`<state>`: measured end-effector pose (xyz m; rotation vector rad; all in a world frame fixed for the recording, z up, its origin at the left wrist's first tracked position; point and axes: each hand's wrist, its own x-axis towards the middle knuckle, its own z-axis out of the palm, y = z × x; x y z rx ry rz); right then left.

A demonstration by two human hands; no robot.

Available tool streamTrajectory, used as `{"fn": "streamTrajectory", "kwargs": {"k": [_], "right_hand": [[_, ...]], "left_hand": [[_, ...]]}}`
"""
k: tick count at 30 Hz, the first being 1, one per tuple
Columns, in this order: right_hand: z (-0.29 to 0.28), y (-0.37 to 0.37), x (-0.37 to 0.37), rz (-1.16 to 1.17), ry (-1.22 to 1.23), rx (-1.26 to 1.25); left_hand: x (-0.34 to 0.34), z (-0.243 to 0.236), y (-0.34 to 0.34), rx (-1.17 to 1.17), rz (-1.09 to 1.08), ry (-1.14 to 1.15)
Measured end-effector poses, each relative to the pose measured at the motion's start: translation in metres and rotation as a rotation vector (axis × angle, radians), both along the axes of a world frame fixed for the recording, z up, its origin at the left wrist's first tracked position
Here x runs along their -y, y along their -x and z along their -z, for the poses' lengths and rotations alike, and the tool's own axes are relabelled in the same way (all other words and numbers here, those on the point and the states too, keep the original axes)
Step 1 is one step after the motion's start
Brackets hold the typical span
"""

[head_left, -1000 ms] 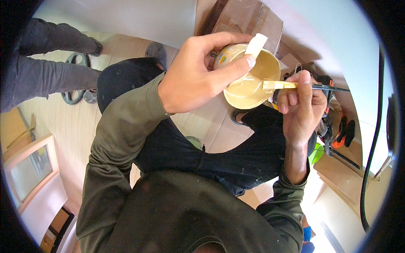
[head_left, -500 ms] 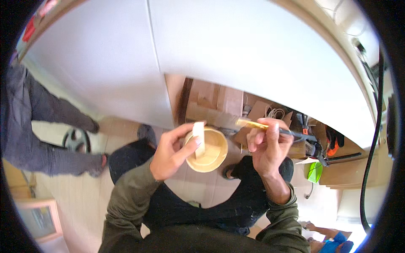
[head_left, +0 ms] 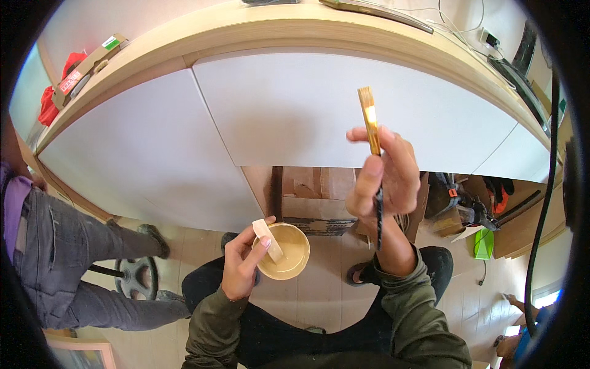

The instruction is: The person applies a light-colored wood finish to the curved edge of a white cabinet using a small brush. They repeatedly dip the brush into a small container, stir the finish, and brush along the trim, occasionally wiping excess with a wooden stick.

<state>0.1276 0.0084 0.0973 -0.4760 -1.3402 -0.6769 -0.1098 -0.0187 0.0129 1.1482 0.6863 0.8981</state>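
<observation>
In my left hand (head_left: pixel 241 258) is a round, pale yellow bowl (head_left: pixel 297 265), gripped at its left rim. My thumb presses a short, pale flat stick (head_left: pixel 268 241) against that rim, its lower end inside the bowl. A cream-coloured layer covers the bowl's inside. Higher up and to the right, my right hand (head_left: pixel 393 172) pinches a flat paintbrush (head_left: pixel 371 120) by its handle. The light bristles point up, in front of a white drawer front (head_left: pixel 295 111), and the dark handle end hangs below the fingers. Brush and bowl are well apart.
A wood-edged counter (head_left: pixel 258 40) spans the top, with a device and cables on it. Below are cardboard boxes (head_left: pixel 316 190), a clamp-like tool (head_left: pixel 458 197) and a green dustpan-like item (head_left: pixel 483 244). A person in grey trousers (head_left: pixel 67 252) stands left; another is low right. A black cable (head_left: pixel 544 203) hangs right.
My right hand has raised the brush, turning its bristles from leftward to upward. The bowl has shifted slightly down and left in view. More of the counter shows now.
</observation>
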Motion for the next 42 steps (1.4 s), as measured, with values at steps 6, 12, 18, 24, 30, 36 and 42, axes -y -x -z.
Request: {"fn": "streamTrajectory", "kwargs": {"k": [6, 12, 18, 24, 30, 36, 42], "right_hand": [[-0.007, -0.015, -0.031, 0.198, -0.086, 0.027], [-0.012, -0.012, -0.039, 0.238, -0.081, 0.005], [-0.010, -0.016, -0.043, 0.312, -0.087, -0.012], [-0.012, -0.013, -0.048, 0.321, -0.121, -0.021], [-0.010, -0.010, -0.050, 0.341, -0.117, -0.040], [-0.009, -0.008, -0.052, 0.358, -0.114, -0.046], [-0.008, -0.006, -0.053, 0.362, -0.101, -0.059]], "left_hand": [[-0.001, -0.009, -0.001, -0.026, -0.024, 0.067], [-0.002, -0.010, 0.006, -0.004, -0.062, 0.095], [-0.003, -0.010, 0.005, -0.010, -0.037, 0.107], [-0.002, -0.008, 0.008, -0.013, -0.035, 0.087], [-0.002, -0.011, 0.008, -0.008, -0.024, 0.106], [-0.003, -0.012, 0.008, 0.007, -0.008, 0.111], [-0.004, -0.010, 0.009, -0.008, -0.020, 0.100]]}}
